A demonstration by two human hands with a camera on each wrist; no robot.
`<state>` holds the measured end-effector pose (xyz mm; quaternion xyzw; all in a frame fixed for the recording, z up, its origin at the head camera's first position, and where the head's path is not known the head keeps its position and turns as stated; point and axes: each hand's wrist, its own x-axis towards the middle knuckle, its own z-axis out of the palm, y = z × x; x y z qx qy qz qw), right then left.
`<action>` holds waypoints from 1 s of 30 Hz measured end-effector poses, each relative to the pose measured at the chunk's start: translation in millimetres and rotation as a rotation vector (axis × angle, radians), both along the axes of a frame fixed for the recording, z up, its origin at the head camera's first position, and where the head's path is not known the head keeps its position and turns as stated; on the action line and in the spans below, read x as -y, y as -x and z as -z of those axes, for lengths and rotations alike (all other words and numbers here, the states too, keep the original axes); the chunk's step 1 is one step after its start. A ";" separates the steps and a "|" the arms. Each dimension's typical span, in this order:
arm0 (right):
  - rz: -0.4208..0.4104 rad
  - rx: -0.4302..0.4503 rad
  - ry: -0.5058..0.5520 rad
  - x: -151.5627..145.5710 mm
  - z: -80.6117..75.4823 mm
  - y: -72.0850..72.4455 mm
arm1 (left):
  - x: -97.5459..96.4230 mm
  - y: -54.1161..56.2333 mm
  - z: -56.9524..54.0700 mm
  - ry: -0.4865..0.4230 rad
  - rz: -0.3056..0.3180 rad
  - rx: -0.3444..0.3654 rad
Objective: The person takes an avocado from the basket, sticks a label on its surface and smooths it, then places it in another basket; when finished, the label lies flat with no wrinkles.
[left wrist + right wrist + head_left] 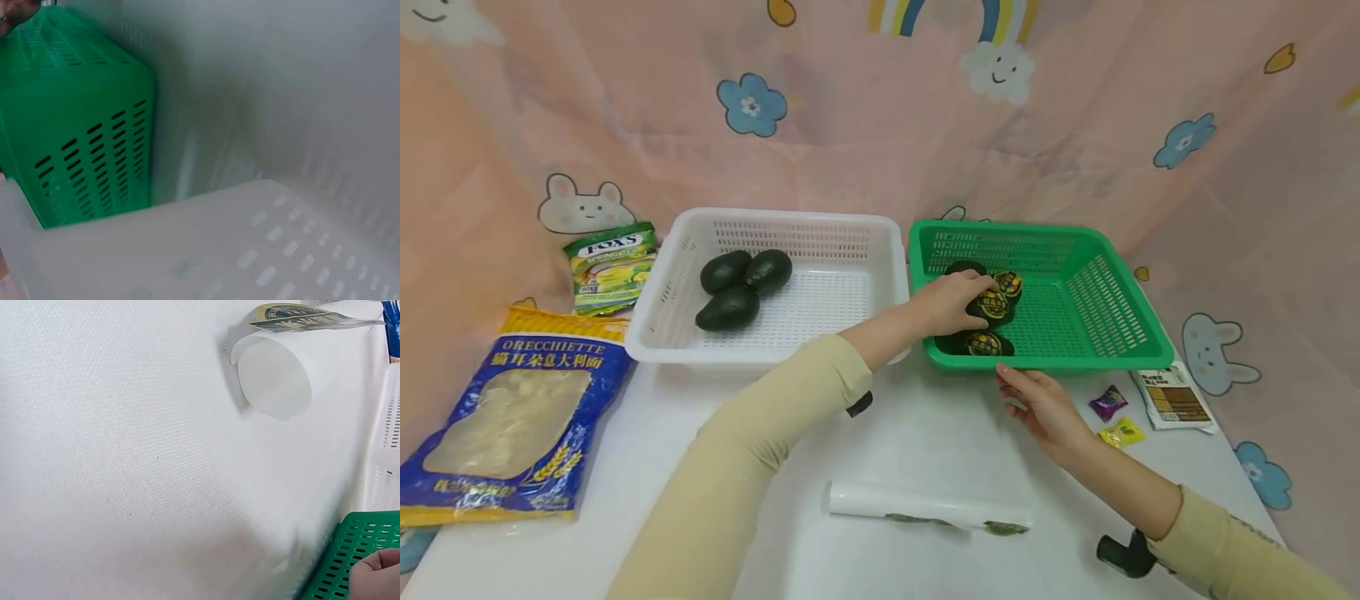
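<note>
My left hand reaches into the green basket, fingers and thumb around a dark avocado with a black-and-yellow sticker. Two more stickered avocados show beside it: one avocado by the front wall, another avocado behind. A further dark avocado lies partly hidden beyond the hand. At the basket's front rim is my right hand, its fingers loosely bent and fingertips right at the rim. Three plain avocados lie together in the white basket on the left.
A white roll with stickers lies on the table in front. Pasta bag and green candy bag are at the left. Near the right hand are a purple candy, a yellow candy and a brown-and-white packet.
</note>
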<state>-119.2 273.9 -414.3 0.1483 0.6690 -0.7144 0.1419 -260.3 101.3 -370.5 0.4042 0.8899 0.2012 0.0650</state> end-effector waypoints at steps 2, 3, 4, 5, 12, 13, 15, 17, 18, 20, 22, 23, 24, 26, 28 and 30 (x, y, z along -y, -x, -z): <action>-0.005 -0.003 0.000 0.8 -0.2 0.0 | -2.6 -1.3 1.2 0.050 0.024 -0.006; -0.008 -0.005 0.001 1.2 -0.4 -0.2 | -3.4 -1.8 1.9 0.081 0.030 -0.013; -0.011 -0.007 0.001 1.5 -0.5 -0.3 | -3.8 -2.3 2.1 0.106 0.032 -0.015; -0.014 -0.008 0.004 1.8 -0.6 -0.5 | -4.1 -3.1 1.9 0.129 0.032 -0.011; -0.003 0.004 0.018 3.1 -1.3 -2.2 | -1.0 -5.8 0.7 0.226 0.039 0.048; -0.001 0.006 0.020 3.3 -1.6 -2.4 | 0.6 -6.1 1.0 0.218 0.042 0.046; -0.001 0.007 0.023 3.4 -1.9 -2.4 | 5.8 -7.2 1.3 0.177 0.048 0.022; 0.001 0.008 0.028 3.1 -1.4 -2.2 | 12.8 -9.0 2.0 0.094 0.049 -0.004; 0.000 0.008 0.029 3.1 -1.0 -2.1 | 17.3 -10.9 1.8 0.045 0.047 -0.016; 0.004 0.010 0.033 3.1 0.0 -1.7 | 28.8 -17.1 1.4 -0.091 0.036 -0.007; 0.005 0.010 0.033 3.3 1.1 -1.6 | 43.5 -28.2 -0.6 -0.242 0.018 0.060; 0.007 0.010 0.035 3.5 1.7 -1.6 | 52.0 -35.1 -1.7 -0.309 0.007 0.101; 0.007 0.008 0.039 3.5 2.5 -1.6 | 61.6 -42.9 -2.5 -0.378 0.003 0.147; 0.011 0.004 0.048 3.8 3.0 -2.0 | 83.2 -59.2 -1.5 -0.482 -0.012 0.242; 0.015 0.002 0.057 4.0 3.5 -2.4 | 106.6 -75.3 2.1 -0.541 -0.025 0.357; 0.023 0.000 0.067 4.3 3.7 -2.8 | 130.7 -89.4 12.0 -0.571 -0.042 0.486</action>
